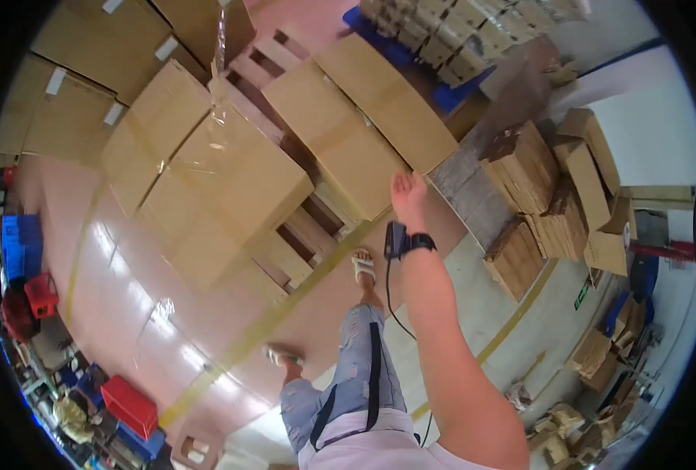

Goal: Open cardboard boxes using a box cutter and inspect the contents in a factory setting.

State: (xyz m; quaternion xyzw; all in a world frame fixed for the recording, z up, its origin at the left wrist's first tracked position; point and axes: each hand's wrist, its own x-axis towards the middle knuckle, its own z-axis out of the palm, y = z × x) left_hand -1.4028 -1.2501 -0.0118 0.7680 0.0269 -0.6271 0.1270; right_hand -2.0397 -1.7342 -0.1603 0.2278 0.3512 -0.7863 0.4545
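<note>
My right hand [409, 192] reaches forward over the near corner of a cardboard box [348, 141]. Its fingers are curled in, with no object showing in them; whether they touch the cardboard I cannot tell. A black strap with a small dark device [397, 240] sits on that wrist, and a cable hangs from it. Beside that box and pressed close to it lies another long carton [387, 102]. To the left, a pair of large taped cartons [223, 192] rests on a wooden pallet [317, 227]. My left hand is out of the picture.
Flattened cardboard [520, 168] is stacked at the right, beside an open carton [591, 172]. Shrink-wrapped goods [465, 31] stand on a blue pallet at the back. Tall cartons [101, 47] fill the far left. Red bins [129, 403] stand at the lower left; yellow lines [285, 309] mark the floor.
</note>
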